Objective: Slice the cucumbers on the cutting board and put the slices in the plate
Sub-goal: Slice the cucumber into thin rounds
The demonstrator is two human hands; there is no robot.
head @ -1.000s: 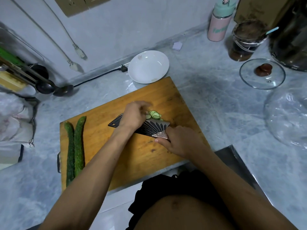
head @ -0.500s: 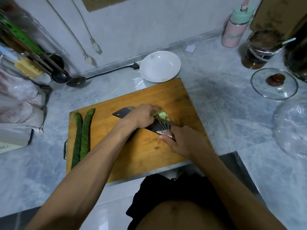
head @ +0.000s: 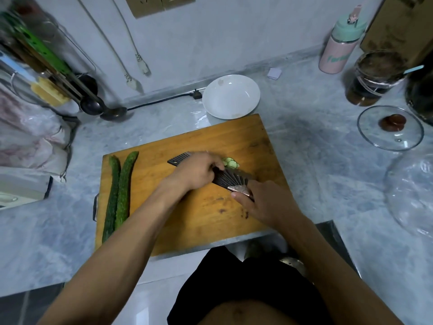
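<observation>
On the wooden cutting board (head: 206,214), a small pile of pale green cucumber slices (head: 231,163) lies beside a dark ribbed knife blade (head: 230,180) that lies nearly flat. My left hand (head: 196,170) rests over the blade, its fingers curled against the slices. My right hand (head: 264,202) grips the knife handle at the board's right side. Two whole cucumbers (head: 121,188) lie side by side along the board's left edge. The white plate (head: 230,97) stands just beyond the board's far edge, with no slices in it.
A glass lid (head: 390,127) lies at the right, with a dark jar (head: 375,78) and a pink bottle (head: 339,45) behind it. Ladles (head: 93,105) and a utensil rack sit at the far left. A black cord (head: 161,99) runs along the wall.
My left hand has slid right along the blade and closed in on the slices, which are now gathered tighter. My right hand keeps its hold on the handle.
</observation>
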